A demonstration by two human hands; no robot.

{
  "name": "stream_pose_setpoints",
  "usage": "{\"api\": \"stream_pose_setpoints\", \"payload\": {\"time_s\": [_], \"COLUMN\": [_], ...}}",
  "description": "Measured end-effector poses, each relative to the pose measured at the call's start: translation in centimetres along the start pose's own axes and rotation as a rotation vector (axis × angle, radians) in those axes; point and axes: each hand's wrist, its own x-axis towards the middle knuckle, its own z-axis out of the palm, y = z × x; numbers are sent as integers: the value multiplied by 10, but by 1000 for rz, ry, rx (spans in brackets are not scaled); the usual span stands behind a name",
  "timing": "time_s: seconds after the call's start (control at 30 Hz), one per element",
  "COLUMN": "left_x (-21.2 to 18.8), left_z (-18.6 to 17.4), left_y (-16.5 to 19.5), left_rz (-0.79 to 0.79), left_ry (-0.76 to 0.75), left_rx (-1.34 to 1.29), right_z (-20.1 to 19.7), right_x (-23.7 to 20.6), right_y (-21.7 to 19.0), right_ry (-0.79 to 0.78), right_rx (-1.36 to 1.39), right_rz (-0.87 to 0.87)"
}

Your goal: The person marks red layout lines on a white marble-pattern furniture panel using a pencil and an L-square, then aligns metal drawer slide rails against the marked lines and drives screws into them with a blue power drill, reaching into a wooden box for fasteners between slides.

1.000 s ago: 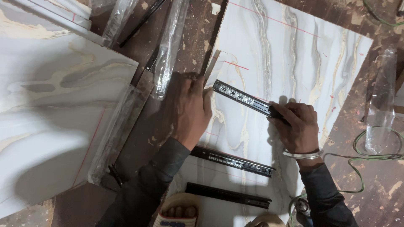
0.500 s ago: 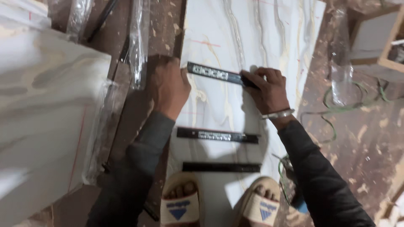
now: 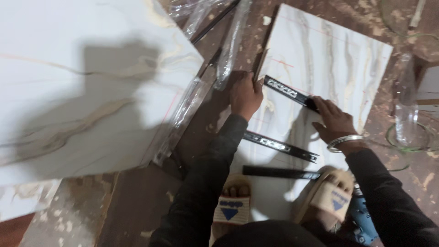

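Observation:
A white marble-patterned board point(image 3: 329, 59) lies flat on the floor in front of me. A black metal drawer slide point(image 3: 286, 90) rests across it. My left hand point(image 3: 245, 93) presses on the slide's left end at the board's edge. My right hand point(image 3: 334, 120), with a metal bangle on the wrist, holds down the slide's right end. Two more black slides point(image 3: 280, 145) point(image 3: 280, 172) lie on the board nearer to me. My two sandalled feet point(image 3: 231, 201) stand on the board's near edge.
A large marble-patterned panel point(image 3: 82, 91) stands raised at the left. Slides in clear plastic sleeves point(image 3: 231, 41) lie between the two boards. A plastic wrapper point(image 3: 406, 114) and a coiled wire lie at the right, a blue tool point(image 3: 366, 219) by my right foot. Sawdust covers the floor.
The view has swung, so the board and slides now sit further right and tilted. Both hands stay on the ends of the top slide.

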Motion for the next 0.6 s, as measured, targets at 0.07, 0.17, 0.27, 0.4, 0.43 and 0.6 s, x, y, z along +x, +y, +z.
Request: {"api": "stream_pose_setpoints", "payload": {"time_s": [0.07, 0.17, 0.27, 0.4, 0.43, 0.6], "left_x": [-29, -96, -154, -202, -207, -215], "left_z": [-36, -110, -171, -205, -202, -172], "left_y": [-11, -33, -53, -65, -66, -67], "left_rz": [16, -27, -70, -293, -384, -592], "left_ry": [121, 191, 287, 265, 271, 433], "left_rx": [-308, -30, 309, 473, 452, 629], "right_z": [-4, -5, -5, -10, -13, -27], "right_x": [0, -3, -3, 12, 18, 60], "right_y": [1, 2, 3, 8, 10, 22], "right_ry": [-20, 83, 233, 214, 244, 184], "right_rx": [25, 50, 15, 64, 78, 138], "right_rz": [1, -119, -282, -366, -418, -547]}}
